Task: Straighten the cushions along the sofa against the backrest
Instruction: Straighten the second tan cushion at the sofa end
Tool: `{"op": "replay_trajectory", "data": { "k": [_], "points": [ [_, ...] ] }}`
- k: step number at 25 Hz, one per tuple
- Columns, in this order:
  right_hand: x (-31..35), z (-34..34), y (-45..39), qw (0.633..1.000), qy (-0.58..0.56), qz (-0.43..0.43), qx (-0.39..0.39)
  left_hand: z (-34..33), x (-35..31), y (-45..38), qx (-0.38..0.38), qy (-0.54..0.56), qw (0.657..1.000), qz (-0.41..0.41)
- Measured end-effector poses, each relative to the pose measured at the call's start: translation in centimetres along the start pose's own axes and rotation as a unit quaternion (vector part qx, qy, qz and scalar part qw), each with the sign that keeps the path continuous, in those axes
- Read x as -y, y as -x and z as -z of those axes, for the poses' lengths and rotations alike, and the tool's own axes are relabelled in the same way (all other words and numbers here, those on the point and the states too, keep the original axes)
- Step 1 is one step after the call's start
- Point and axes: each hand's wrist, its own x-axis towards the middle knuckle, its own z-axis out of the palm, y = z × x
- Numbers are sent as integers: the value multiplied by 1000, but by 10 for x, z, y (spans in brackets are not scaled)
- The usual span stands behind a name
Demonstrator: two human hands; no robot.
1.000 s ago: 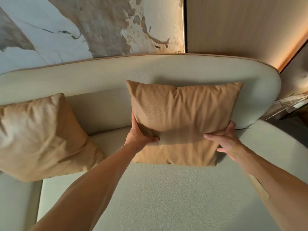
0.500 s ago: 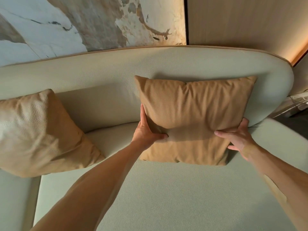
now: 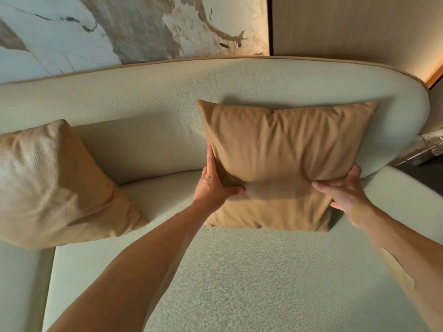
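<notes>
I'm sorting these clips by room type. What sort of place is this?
Probably a living room or lounge: a curved pale sofa with tan cushions, and a marble-patterned wall panel beside wood panelling behind it.

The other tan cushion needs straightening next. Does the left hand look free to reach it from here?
Probably yes, once it lets go. The left hand grips the right cushion now, but only bare sofa seat lies between it and the left cushion.

Home living room, pale curved sofa [image 3: 239, 271], tan cushions [image 3: 282, 149], marble-look wall panel [image 3: 119, 27]
</notes>
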Motion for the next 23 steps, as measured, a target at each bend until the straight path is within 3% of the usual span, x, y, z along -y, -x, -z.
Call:
{"op": "replay_trajectory", "data": {
  "k": [7, 12, 17, 23],
  "points": [
    [-8, -16, -2, 999, 23, -1, 28, 13, 9, -2, -32, -1, 999, -8],
    [3, -35, 6, 996, 75, 47, 7, 37, 17, 2, 22, -59, 998, 17],
    [19, -36, 40, 989, 114, 98, -11, 48, 10, 39, 33, -92, 995, -11],
    [51, -38, 121, 939, 255, 219, 74, 120, -3, 111, -72, -141, 986, -41]
  ]
}}
